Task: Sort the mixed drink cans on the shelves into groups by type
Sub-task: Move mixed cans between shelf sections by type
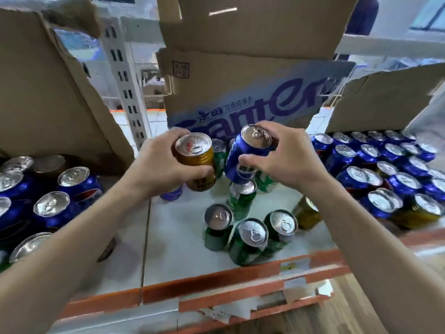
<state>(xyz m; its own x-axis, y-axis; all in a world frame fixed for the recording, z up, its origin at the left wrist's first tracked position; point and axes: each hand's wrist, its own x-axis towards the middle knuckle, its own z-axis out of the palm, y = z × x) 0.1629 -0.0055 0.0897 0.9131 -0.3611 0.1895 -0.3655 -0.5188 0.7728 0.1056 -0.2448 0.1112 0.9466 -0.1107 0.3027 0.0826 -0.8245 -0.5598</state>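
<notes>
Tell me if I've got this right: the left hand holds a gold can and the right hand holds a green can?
Not quite. The head view shows the right hand holding a blue can, not a green one. The left hand does hold a gold can.

Gold can (196, 160) and blue can (243, 156) in hand

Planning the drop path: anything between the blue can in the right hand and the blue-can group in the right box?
Nothing visible. The right hand holds the blue aluminium can above the shelf; the space over to the blue cans in the right cardboard box looks open.
</notes>
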